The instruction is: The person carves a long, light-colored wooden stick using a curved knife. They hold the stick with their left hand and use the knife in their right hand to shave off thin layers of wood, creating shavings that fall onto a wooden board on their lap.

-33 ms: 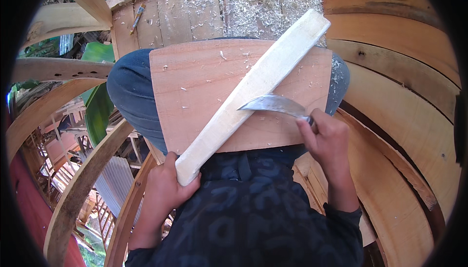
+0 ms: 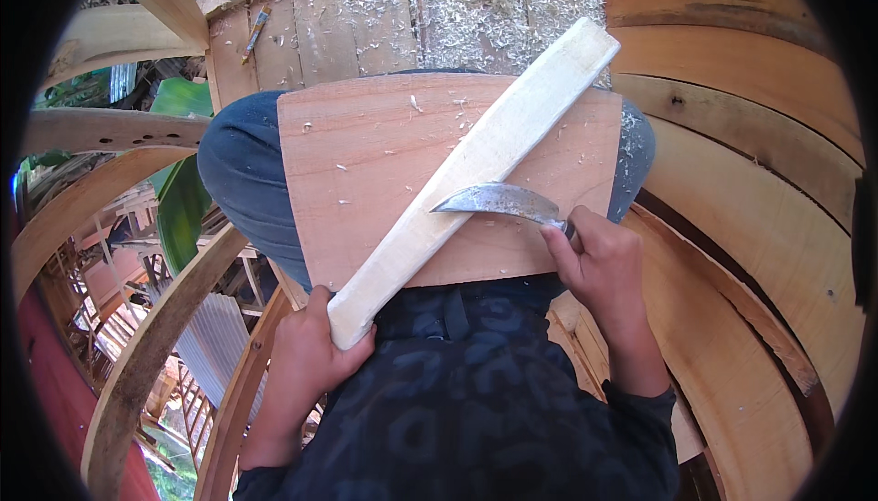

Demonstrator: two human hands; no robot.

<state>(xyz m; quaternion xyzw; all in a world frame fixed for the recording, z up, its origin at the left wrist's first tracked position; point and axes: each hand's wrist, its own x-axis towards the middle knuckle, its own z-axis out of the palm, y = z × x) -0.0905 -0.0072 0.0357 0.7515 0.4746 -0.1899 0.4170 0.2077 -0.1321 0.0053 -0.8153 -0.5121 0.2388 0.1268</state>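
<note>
A long pale wooden slat [image 2: 485, 162] lies diagonally across a flat reddish board [image 2: 366, 162] that rests on my knees. My left hand [image 2: 306, 364] grips the slat's near, lower end. My right hand [image 2: 599, 263] holds the handle of a curved metal knife [image 2: 498, 199], whose blade lies against the slat's right edge with its tip pointing left. Wood shavings are scattered over the board.
Curved wooden planks [image 2: 732, 181] rise on the right, and curved ribs [image 2: 137, 364] stand on the left. A plank platform [image 2: 412, 16] covered in shavings lies ahead, with a small tool [image 2: 254, 32] on it. Green leaves [image 2: 183, 199] and open drop show at left.
</note>
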